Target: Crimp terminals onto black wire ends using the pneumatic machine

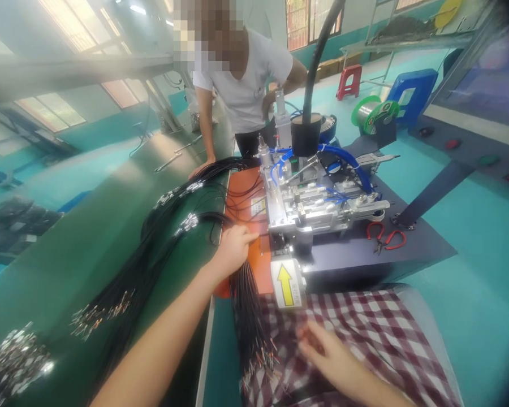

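My left hand (233, 249) reaches over the orange plate (237, 198) at the machine's near side. Its thumb and index finger pinch a thin black cable (263, 234), whose end goes to the front of the metal machine (314, 209). Under that wrist hangs a bundle of black cables (246, 288), with bare wire ends showing at the bottom. Above my lap is my right hand (316, 346), its fingers loosely bent and a little apart. Nothing shows in it, though it is slightly blurred. A white part with a yellow arrow (285, 284) sits just beyond it.
More black cable bundles (136, 254) lie on the green table (68, 282), some with shiny metal ends. Red-handled pliers (379, 244) rest on the machine base. Across the table a person (246, 85) leans one hand on it. A checked cloth (365, 339) covers my lap.
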The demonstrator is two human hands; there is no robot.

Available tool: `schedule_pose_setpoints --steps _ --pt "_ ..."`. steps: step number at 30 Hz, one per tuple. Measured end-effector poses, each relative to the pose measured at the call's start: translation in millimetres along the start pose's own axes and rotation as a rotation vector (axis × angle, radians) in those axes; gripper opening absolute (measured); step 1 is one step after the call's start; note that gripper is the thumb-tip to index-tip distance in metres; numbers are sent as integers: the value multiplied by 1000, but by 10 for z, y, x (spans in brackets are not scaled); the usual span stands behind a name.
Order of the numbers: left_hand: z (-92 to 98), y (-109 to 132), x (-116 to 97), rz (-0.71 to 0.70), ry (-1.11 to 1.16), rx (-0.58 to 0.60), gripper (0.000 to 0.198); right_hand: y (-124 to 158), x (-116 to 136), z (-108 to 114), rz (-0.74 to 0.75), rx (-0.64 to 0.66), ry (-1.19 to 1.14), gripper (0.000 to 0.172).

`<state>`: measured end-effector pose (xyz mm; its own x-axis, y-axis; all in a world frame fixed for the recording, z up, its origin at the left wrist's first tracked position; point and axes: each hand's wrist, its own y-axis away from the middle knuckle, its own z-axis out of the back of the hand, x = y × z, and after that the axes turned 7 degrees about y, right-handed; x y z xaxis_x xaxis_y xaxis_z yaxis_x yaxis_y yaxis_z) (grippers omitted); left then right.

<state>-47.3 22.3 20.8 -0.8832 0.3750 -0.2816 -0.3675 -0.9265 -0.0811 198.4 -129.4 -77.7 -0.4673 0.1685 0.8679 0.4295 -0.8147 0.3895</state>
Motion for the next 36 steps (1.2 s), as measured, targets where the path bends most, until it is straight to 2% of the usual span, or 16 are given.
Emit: schedule_pose_setpoints --steps 4,7,9,14,20,23,27,30,32,36 --pt "85 -34 27 -20 7 89 48 -84 289 -183 51 94 -131 38" --pt "135 -63 45 -44 7 128 47 -103 425 -282 85 143 -275 41" --pt "153 -82 56 -59 8 139 46 -94 481 -311 94 117 -262 38" --pt "186 -96 86 -111 33 118 43 -62 579 -270 119 2 -43 28" --pt "323 68 209 -171 24 44 41 -50 691 -174 107 39 8 19" --pt "368 192 295 -240 -54 78 41 -24 724 -152 146 39 157 22" --pt "358 304 383 -325 -194 121 42 16 763 -121 386 -123 592 29" --pt "401 380 425 -383 -278 147 33 29 804 -39 511 -211 740 31" --pt "482 461 432 -412 -325 156 30 34 828 38 446 -178 706 29" --pt "654 640 359 -432 -386 181 32 29 827 139 212 -8 543 28"
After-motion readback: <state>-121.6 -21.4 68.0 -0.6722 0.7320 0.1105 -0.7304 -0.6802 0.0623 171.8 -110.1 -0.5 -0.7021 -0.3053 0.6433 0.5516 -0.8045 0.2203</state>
